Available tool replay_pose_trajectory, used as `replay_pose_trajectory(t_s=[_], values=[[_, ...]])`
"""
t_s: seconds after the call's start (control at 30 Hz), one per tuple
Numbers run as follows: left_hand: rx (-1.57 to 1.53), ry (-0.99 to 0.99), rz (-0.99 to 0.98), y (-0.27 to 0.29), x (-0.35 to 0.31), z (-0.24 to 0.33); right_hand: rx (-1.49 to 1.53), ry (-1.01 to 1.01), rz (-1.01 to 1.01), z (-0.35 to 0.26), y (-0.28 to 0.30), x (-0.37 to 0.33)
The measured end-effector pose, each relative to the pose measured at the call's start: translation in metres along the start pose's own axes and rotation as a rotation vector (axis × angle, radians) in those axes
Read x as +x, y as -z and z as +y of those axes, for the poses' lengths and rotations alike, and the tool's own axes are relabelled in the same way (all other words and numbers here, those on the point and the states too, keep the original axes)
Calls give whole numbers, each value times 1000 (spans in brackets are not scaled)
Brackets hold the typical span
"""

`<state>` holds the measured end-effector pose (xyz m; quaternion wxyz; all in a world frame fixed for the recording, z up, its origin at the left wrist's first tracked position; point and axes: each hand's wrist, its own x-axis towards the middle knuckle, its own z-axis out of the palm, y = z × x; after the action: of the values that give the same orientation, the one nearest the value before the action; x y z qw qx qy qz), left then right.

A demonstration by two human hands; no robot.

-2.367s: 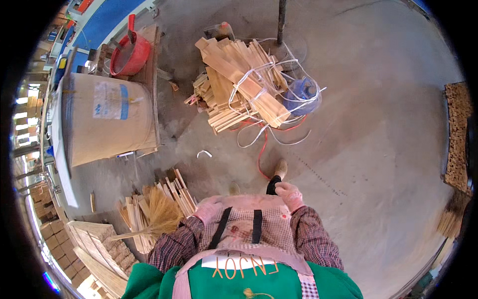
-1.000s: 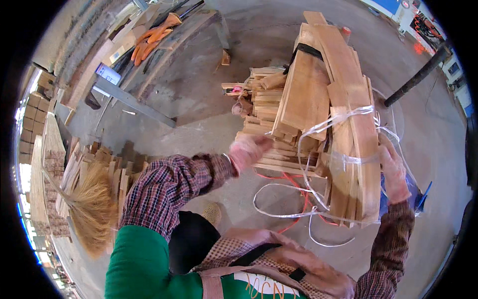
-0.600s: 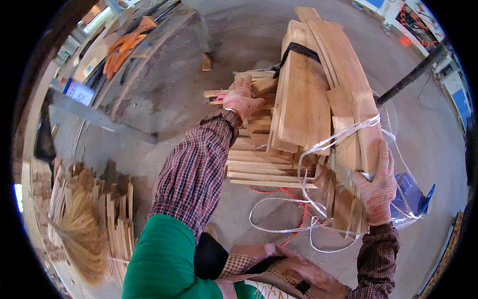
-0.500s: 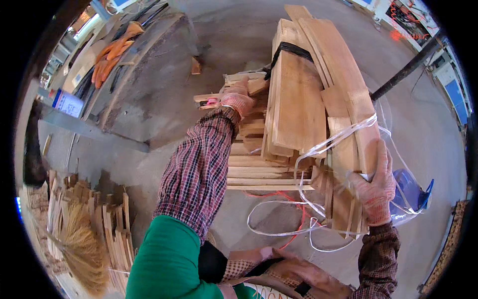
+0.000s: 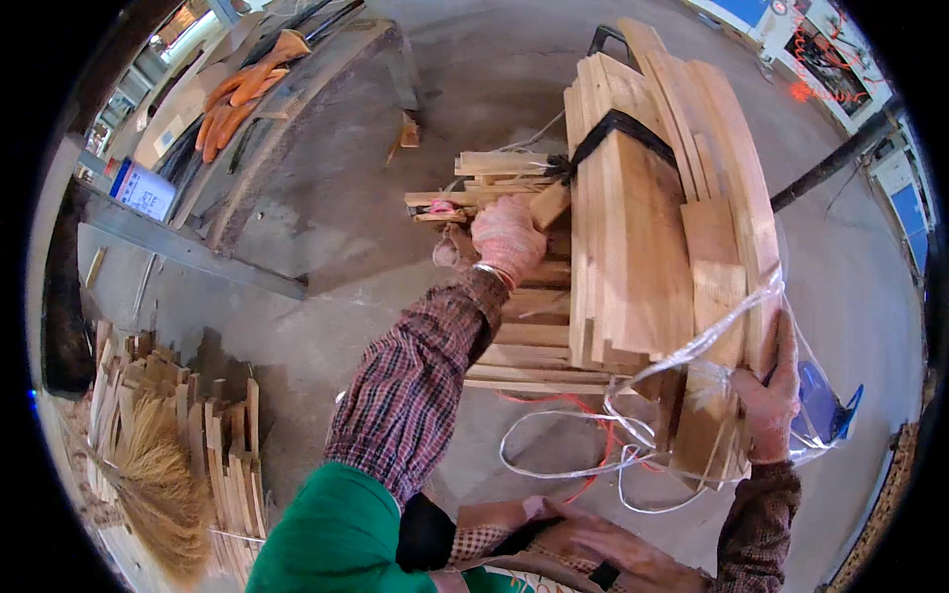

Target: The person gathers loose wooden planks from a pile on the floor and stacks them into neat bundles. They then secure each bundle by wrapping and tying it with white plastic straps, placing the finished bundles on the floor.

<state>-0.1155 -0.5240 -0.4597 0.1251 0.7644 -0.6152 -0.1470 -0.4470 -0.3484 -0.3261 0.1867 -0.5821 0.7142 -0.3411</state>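
A bundle of long wooden boards (image 5: 633,247) leans across a stack of wooden slats (image 5: 539,331). Around its upper part runs a black strap (image 5: 625,127); white plastic string (image 5: 727,321) loops over the boards at its right side. My left hand (image 5: 509,237), in a pinkish knitted glove, is closed left of the bundle, beside a small wood block (image 5: 550,206); what its fingers hold is hidden. Low on the bundle's right edge, my gloved right hand (image 5: 773,400) grips the outer boards, thumb on the near face and fingers along the side.
At the upper left stands a table (image 5: 287,128) with orange gloves (image 5: 247,94) and a white-and-blue container (image 5: 143,188). A straw broom (image 5: 163,484) lies on wood strips (image 5: 232,445) at lower left. A blue plastic item (image 5: 819,410) sits beyond my right hand.
My left hand has come down and right, closing beside the wood block. The boards appear farther right in view, partly as the view shifts. My right hand stays on the outer boards.
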Motion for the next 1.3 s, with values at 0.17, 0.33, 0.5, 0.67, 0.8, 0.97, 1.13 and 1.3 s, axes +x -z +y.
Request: replay_pose_trajectory(t_s=[0.17, 0.33, 0.5, 0.67, 0.8, 0.97, 1.13, 1.3], values=[[7, 66, -137, 7, -4, -1, -6, -9, -29, -6, -4, 2], [82, 8, -121, 5, -6, -4, 3, -21, -26, -9, -5, 1], [136, -239, -156, -6, 18, -25, -11, -16, 4, -11, -7, 2], [3, -354, 162, 10, 101, -82, 26, 29, -17, -12, -8, 2], [531, -227, 133, 62, 146, -87, 7, -8, -17, -14, -10, 0], [-184, -96, 145, 57, 113, -103, -48, 48, -36, -6, -1, 1], [-570, 21, -24, 24, -44, -126, 44, 27, -63, -16, -8, 1], [-814, 312, -56, -43, -130, -161, 138, 7, -30, -5, -13, -2]])
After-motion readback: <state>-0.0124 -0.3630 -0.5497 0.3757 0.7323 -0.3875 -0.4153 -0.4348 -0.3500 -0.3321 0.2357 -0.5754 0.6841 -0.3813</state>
